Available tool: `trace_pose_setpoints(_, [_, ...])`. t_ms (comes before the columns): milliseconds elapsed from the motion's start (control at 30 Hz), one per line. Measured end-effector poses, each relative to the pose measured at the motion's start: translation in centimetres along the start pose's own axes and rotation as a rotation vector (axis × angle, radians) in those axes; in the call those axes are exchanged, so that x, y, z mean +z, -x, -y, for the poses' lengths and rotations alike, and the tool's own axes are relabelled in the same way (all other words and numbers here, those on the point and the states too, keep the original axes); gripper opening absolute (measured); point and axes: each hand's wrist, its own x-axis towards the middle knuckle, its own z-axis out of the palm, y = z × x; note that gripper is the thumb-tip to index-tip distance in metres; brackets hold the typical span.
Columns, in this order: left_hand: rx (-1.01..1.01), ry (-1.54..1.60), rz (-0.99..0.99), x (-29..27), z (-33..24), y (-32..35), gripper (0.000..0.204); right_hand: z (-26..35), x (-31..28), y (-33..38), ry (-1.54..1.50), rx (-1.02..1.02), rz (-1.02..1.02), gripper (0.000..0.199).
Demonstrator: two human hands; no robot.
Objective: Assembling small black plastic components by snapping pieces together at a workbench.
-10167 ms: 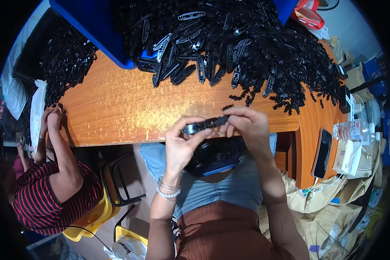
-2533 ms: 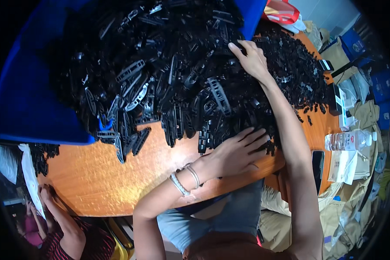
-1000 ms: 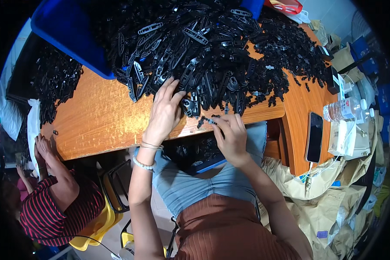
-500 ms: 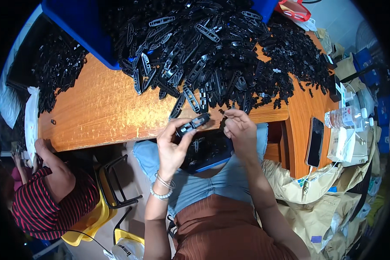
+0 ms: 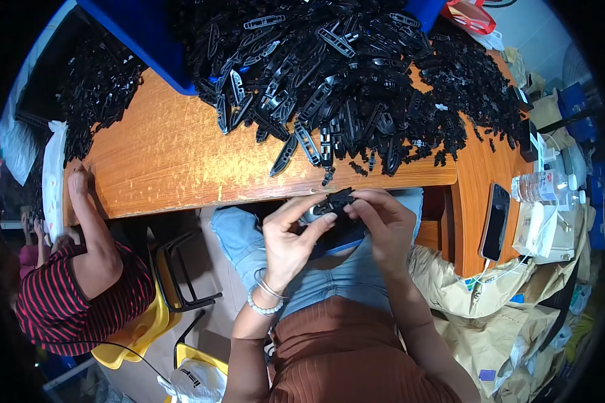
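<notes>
Just off the table's front edge, my left hand (image 5: pixel 290 232) grips a long black plastic part (image 5: pixel 325 205) between thumb and fingers. My right hand (image 5: pixel 384 218) pinches a small black plastic piece (image 5: pixel 343 197) against the far end of that part. The two pieces touch, but their dark shapes merge, so I cannot tell whether they are joined. Beyond my hands, a heap of long black plastic parts (image 5: pixel 302 101) spreads over the table. Smaller black pieces (image 5: pixel 474 94) lie heaped to its right.
A blue bin (image 5: pixel 138 43) stands at the back of the wooden table (image 5: pixel 175 141). On the right lie a phone (image 5: pixel 495 221) with a cable and a clear plastic bottle (image 5: pixel 541 186). At left, a person in a striped top (image 5: pixel 81 295) sits on a yellow chair (image 5: pixel 131 329).
My hands have come together, and the small piece now meets the long part. The long part has moved slightly right. The person at left has reached further along the table edge.
</notes>
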Motion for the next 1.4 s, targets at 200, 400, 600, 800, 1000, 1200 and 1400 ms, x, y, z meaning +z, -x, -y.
trace_pose_setpoints(200, [-0.004,0.490,0.201,0.1,0.4,0.3,0.068,0.0,0.4,0.2,0.011,-0.058,-0.013,0.013])
trace_pose_setpoints(400, [-0.122,-0.046,0.167,-0.5,0.2,0.4,0.026,-0.3,-0.5,0.2,0.297,-0.270,0.112,0.013])
trace_pose_setpoints(600, [-0.153,0.243,0.163,-0.5,0.9,0.5,0.026,-0.9,-1.3,-0.1,0.609,-0.545,0.111,0.019])
trace_pose_setpoints(800, [-0.123,0.080,0.188,-0.7,1.6,0.0,0.017,-2.9,-2.4,1.3,0.162,0.144,0.226,0.027])
trace_pose_setpoints(1000, [-0.120,-0.027,0.225,-2.1,1.7,-0.2,0.012,-3.7,-2.4,0.9,0.008,0.265,0.272,0.022])
trace_pose_setpoints(1200, [0.474,-0.907,-0.117,-3.8,1.6,-3.7,0.032,-3.9,-1.5,-2.8,0.690,-0.468,0.283,0.018])
trace_pose_setpoints(1400, [0.478,-0.874,-0.171,-4.3,3.7,-7.1,0.029,-5.1,0.4,-5.6,0.937,-0.640,0.289,0.018])
